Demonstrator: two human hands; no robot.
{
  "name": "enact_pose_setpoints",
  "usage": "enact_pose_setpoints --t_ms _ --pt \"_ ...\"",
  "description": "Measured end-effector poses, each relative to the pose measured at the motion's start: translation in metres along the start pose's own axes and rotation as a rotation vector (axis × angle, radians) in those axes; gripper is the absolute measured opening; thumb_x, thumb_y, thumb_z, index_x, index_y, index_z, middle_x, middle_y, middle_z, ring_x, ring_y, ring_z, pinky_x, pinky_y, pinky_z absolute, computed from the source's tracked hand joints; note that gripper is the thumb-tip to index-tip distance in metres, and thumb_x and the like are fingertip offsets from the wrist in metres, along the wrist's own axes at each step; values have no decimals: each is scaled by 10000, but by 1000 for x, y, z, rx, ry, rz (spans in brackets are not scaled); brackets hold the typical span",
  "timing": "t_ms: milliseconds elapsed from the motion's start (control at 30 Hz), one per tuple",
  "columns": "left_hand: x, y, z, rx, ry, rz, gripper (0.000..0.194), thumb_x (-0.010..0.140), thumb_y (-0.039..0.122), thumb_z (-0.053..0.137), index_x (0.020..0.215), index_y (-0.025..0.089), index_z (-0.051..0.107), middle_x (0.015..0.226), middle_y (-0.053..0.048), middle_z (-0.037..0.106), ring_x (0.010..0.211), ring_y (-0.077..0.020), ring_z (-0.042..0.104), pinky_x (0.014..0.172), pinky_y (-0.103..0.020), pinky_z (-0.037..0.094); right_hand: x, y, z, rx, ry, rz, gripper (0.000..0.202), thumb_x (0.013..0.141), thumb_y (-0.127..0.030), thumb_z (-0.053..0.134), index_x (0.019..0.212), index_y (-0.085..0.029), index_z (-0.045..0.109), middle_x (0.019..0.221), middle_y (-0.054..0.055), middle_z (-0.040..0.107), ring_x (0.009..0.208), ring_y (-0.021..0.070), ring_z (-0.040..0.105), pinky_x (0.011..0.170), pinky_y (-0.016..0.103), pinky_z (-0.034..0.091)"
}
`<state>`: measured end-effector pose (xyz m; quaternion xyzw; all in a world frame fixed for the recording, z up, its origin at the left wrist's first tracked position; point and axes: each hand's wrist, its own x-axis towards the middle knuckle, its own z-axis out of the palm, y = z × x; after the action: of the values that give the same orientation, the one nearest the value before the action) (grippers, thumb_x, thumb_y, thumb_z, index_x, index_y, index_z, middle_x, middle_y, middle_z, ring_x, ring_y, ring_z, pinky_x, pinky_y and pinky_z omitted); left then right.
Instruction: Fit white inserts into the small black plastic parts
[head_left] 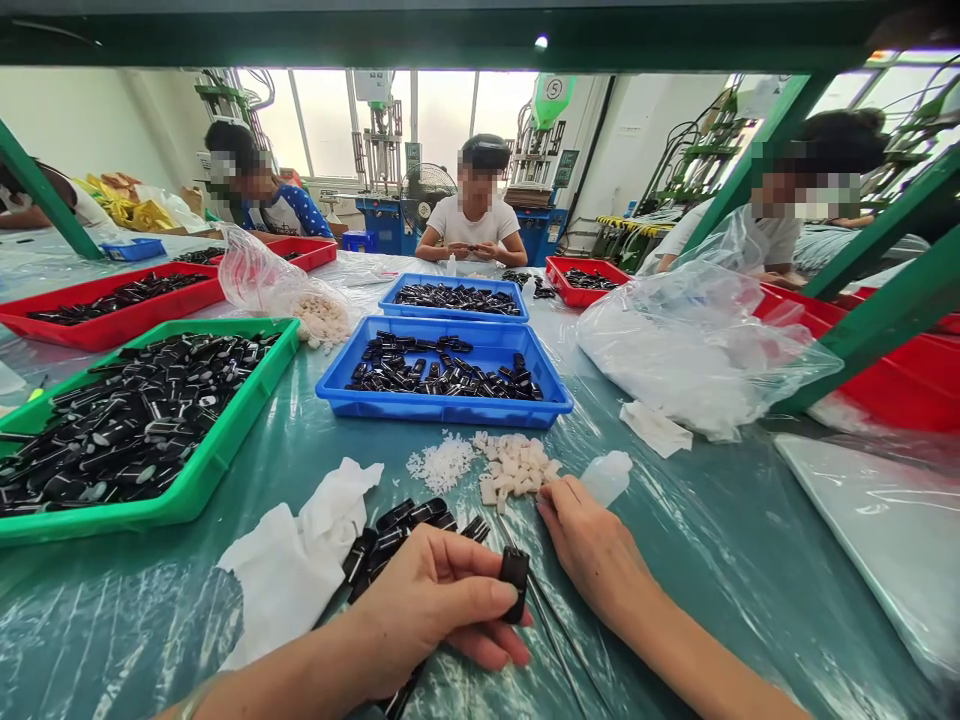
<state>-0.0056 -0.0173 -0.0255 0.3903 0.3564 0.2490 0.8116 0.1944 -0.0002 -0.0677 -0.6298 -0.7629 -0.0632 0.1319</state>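
Observation:
Between its thumb and fingers my left hand (450, 600) holds a small black part (514, 584) upright over the table. My right hand (589, 540) is at the right edge of a pile of cream-coloured pieces (517, 465), its fingertips pressed together; what they pinch is too small to make out. Left of that pile lies a heap of small white bits (441, 462). Behind and beside my left hand are several black parts (386, 535). Thin metal rods (559, 630) lie between my hands. A white cloth (296, 560) is at the left, and a translucent bottle (607, 477) lies beyond my right hand.
Ahead stand two blue trays (442, 408) of black parts, with a green tray (187, 500) at left and red trays (112, 335) farther off. A clear plastic bag (697, 350) sits at right near a green post (885, 320). Several people sit around the table.

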Motion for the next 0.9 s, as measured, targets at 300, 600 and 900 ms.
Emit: enact_pose_setpoints --t_ms 300,600,900 --pt "0 1 3 83 5 18 183 557 187 752 707 88 714 593 -59 653 579 -139 630 536 -190 486 -1 -1 0 -27 20 -15 139 854 -129 417 758 -190 495 775 36 550 610 182 586 437 248 381" --pt "1 -1 3 143 35 100 172 510 138 752 676 95 731 624 -52 630 464 -92 542 486 -206 432 -6 -2 -15 223 114 -82 193 868 -160 385 717 -187 503 676 21 570 611 160 571 540 264 453" --pt "3 -4 2 111 19 94 180 523 150 761 696 109 735 642 -40 628 478 -82 532 494 -198 426 -17 -28 -68 985 105 -160 123 796 -127 557 777 -221 633 719 -8 656 646 115 621 588 185 499"
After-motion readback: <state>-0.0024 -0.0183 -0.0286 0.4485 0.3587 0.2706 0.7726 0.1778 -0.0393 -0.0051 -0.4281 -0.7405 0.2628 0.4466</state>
